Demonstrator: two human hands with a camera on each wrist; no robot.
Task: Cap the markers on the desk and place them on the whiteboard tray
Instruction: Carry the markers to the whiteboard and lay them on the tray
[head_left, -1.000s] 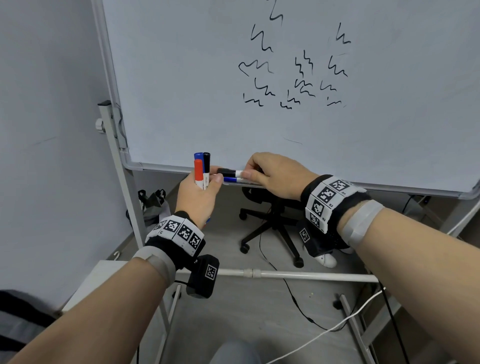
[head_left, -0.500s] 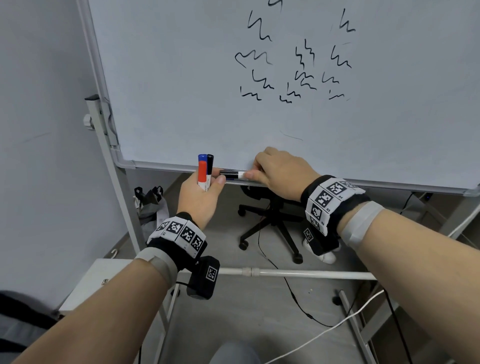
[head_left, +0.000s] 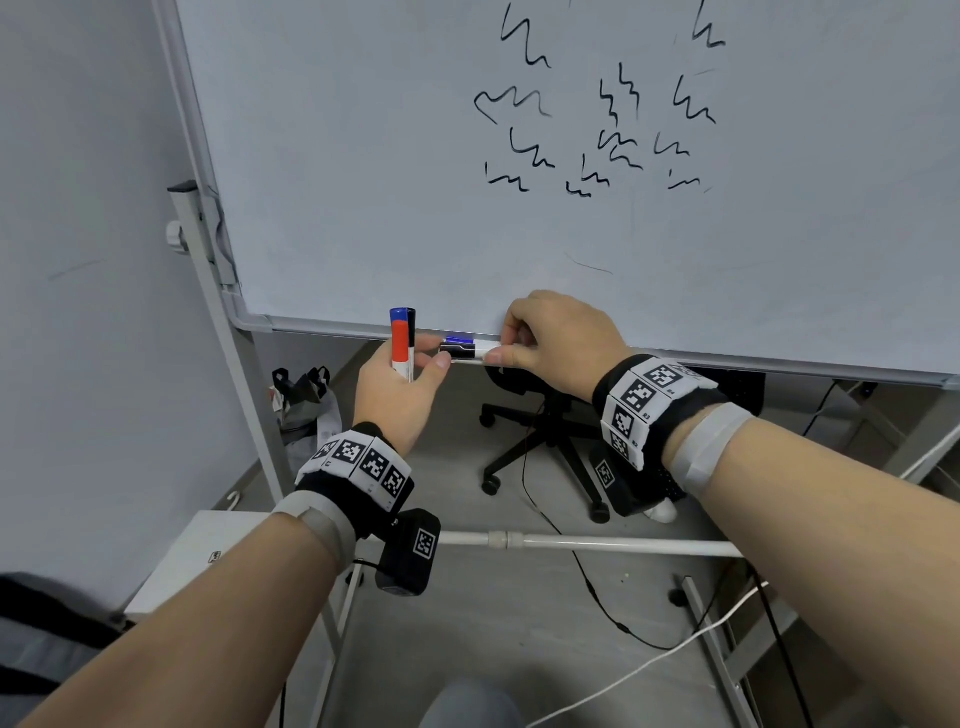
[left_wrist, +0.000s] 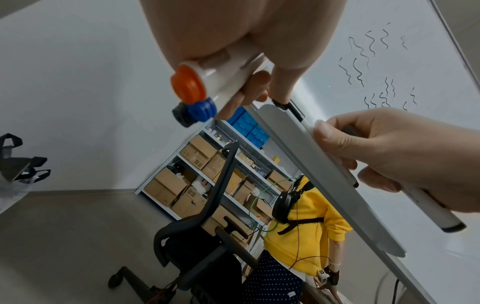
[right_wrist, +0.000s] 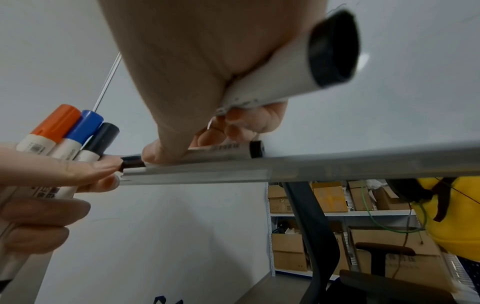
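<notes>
Left hand (head_left: 400, 387) gripping three capped cylindrical markers (head_left: 402, 343), right hand (head_left: 556, 338) pinching black-capped marker (head_left: 460, 351)

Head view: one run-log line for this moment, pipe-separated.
phase: placing | left hand: grips three capped markers | right hand: setting black-capped marker on tray, another in palm | blue-capped marker on tray

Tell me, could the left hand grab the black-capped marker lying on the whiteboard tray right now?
Probably not cleanly. The left hand already grips three capped markers, leaving only its thumb and fingertip free beside the black-capped marker. The right hand also covers that marker's barrel on the tray.
</notes>
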